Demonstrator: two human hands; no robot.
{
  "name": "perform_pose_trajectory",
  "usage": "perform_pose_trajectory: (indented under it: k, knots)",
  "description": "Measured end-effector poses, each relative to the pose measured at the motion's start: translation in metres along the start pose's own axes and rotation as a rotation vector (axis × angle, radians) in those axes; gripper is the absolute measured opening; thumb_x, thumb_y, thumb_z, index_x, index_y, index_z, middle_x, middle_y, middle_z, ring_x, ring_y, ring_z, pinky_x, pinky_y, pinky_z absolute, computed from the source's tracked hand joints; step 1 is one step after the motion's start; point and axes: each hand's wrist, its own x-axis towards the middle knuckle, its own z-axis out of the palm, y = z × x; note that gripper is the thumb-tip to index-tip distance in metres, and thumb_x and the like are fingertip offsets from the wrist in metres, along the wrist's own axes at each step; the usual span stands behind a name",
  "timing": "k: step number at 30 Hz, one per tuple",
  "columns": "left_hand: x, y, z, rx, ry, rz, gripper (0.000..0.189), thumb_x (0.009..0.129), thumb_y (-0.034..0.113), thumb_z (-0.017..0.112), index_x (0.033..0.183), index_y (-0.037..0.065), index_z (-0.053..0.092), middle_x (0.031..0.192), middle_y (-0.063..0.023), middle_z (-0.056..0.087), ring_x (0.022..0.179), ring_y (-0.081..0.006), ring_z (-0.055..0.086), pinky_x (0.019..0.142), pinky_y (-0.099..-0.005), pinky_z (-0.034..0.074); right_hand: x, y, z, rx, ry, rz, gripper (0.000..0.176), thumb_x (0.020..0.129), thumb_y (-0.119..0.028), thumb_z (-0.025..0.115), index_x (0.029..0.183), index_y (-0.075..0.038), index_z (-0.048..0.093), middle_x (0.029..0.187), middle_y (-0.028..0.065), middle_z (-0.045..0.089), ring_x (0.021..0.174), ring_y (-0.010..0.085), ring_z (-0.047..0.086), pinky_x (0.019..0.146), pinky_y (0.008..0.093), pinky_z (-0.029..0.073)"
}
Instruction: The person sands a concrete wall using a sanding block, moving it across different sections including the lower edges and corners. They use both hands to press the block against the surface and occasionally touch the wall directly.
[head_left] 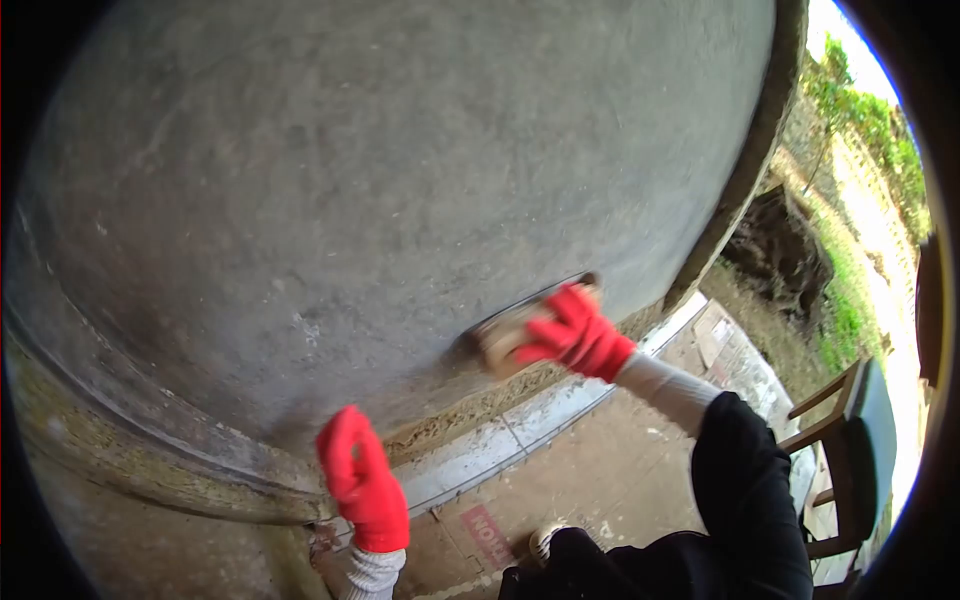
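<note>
Plaster wall (420, 150), grey and faintly mottled, fills most of the head view and curves down towards a pale, rounded ledge (160, 475) at the lower left. The right hand (570, 330), in a red glove, is closed on a trowel (510, 335), with its fingers over the tan upper part. The trowel lies along the lower part of the wall, slanting up to the right, its long dark edge against the grey surface; motion blurs it and the glove.

The left hand (362, 480), also in a red glove, is raised near the foot of the wall, well apart from the trowel. Its fingers curl round towards the thumb; whether the tips meet, or grip something small, I cannot tell.

Below the wall runs a rough brown strip, then a band of white tiles (470, 465) with grit on it. The brown floor (590, 470) beyond carries a red patch (487, 535) with pale letters, just beside a partly hidden shoe (545, 541). On the right stands a wooden chair (868, 450) with a dark green pad; farther off are a dark, rugged lump (782, 250), grass and leafy plants (860, 110) in bright light.
</note>
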Motion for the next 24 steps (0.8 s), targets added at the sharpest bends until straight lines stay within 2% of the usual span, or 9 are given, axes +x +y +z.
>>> perform_pose_trajectory:
  k: [3, 6, 10, 13, 15, 17, 19, 21, 24]
  knots:
    - [0.001, -0.007, -0.001, -0.265, 0.256, -0.224, 0.031, 0.092, 0.011, 0.053, 0.121, 0.002, 0.053, 0.122, -0.0108, 0.053, 0.110, -0.0204, 0.051, 0.099, -0.0347, 0.040, -0.018, 0.047, -0.030, -0.355, 0.091, 0.055, 0.069, 0.059, -0.033, 0.082, 0.115, -0.011, 0.048, 0.118, 0.0223, 0.044, 0.096, 0.0390, 0.051, 0.084, 0.0480, 0.045]
    - [0.005, -0.008, -0.006, -0.272, 0.281, -0.277, 0.037, 0.093, 0.016, 0.052, 0.126, 0.001, 0.049, 0.129, -0.0123, 0.050, 0.115, -0.0229, 0.049, 0.102, -0.0361, 0.038, 0.006, 0.041, -0.047, -0.259, 0.054, 0.822, 0.092, 0.063, -0.030, 0.080, 0.135, -0.002, 0.030, 0.136, 0.0294, 0.029, 0.115, 0.0478, 0.040, 0.094, 0.0509, 0.039]
    - [0.014, 0.005, -0.013, -0.371, 0.358, -0.199, 0.039, 0.094, 0.020, 0.050, 0.127, 0.000, 0.048, 0.128, -0.0126, 0.050, 0.116, -0.0235, 0.049, 0.102, -0.0360, 0.038, 0.030, 0.010, 0.039, -0.112, 0.490, 1.467, 0.089, 0.079, -0.039, 0.068, 0.142, 0.003, 0.021, 0.142, 0.0279, 0.024, 0.128, 0.0418, 0.031, 0.106, 0.0393, 0.029]
    - [0.012, 0.016, -0.012, -0.339, 0.385, -0.189, 0.046, 0.095, 0.026, 0.048, 0.131, -0.001, 0.043, 0.130, -0.0138, 0.048, 0.117, -0.0254, 0.049, 0.101, -0.0366, 0.039, 0.102, -0.139, 0.082, 0.718, 0.930, 2.046, 0.094, 0.082, -0.047, 0.060, 0.146, -0.001, 0.010, 0.144, 0.0283, 0.021, 0.130, 0.0398, 0.030, 0.107, 0.0421, 0.029]
    - [0.009, 0.015, -0.014, -0.278, 0.346, -0.237, 0.046, 0.096, 0.026, 0.046, 0.131, -0.003, 0.042, 0.131, -0.0137, 0.048, 0.117, -0.0260, 0.049, 0.102, -0.0372, 0.039, 0.153, -0.235, 0.096, 0.705, 0.497, 2.343, 0.099, 0.079, -0.045, 0.064, 0.148, -0.006, 0.004, 0.143, 0.0250, 0.029, 0.130, 0.0350, 0.035, 0.106, 0.0417, 0.031]
    - [0.011, 0.019, -0.024, -0.210, 0.323, -0.240, 0.048, 0.096, 0.028, 0.045, 0.131, -0.005, 0.041, 0.131, -0.0146, 0.047, 0.116, -0.0262, 0.049, 0.102, -0.0377, 0.039, 0.165, -0.248, 0.109, 0.698, 0.343, 2.454, 0.100, 0.079, -0.047, 0.063, 0.148, -0.008, 0.002, 0.140, 0.0259, 0.033, 0.129, 0.0370, 0.037, 0.106, 0.0421, 0.030]
    - [0.010, 0.024, -0.038, -0.191, 0.346, -0.124, 0.048, 0.097, 0.028, 0.044, 0.131, -0.005, 0.041, 0.132, -0.0158, 0.046, 0.115, -0.0260, 0.048, 0.102, -0.0379, 0.040, 0.164, -0.208, 0.069, 0.917, 0.482, 2.544, 0.095, 0.083, -0.049, 0.059, 0.149, -0.013, 0.001, 0.137, 0.0250, 0.037, 0.121, 0.0369, 0.045, 0.101, 0.0425, 0.036]
    - [0.008, 0.023, -0.051, -0.187, 0.360, -0.120, 0.047, 0.097, 0.027, 0.043, 0.131, -0.006, 0.041, 0.132, -0.0165, 0.045, 0.116, -0.0253, 0.047, 0.102, -0.0379, 0.039, 0.113, -0.163, 0.078, 1.031, 0.974, 2.255, 0.088, 0.086, -0.048, 0.055, 0.149, -0.017, 0.001, 0.133, 0.0221, 0.042, 0.109, 0.0341, 0.051, 0.093, 0.0424, 0.042]
    - [0.001, 0.021, -0.060, -0.166, 0.300, 0.095, 0.045, 0.098, 0.025, 0.041, 0.131, -0.005, 0.041, 0.132, -0.0160, 0.045, 0.117, -0.0249, 0.046, 0.103, -0.0383, 0.039, 0.076, -0.106, 0.073, 0.942, 1.051, 2.224, 0.085, 0.085, -0.045, 0.056, 0.148, -0.011, 0.010, 0.131, 0.0255, 0.042, 0.103, 0.0336, 0.056, 0.085, 0.0404, 0.048]
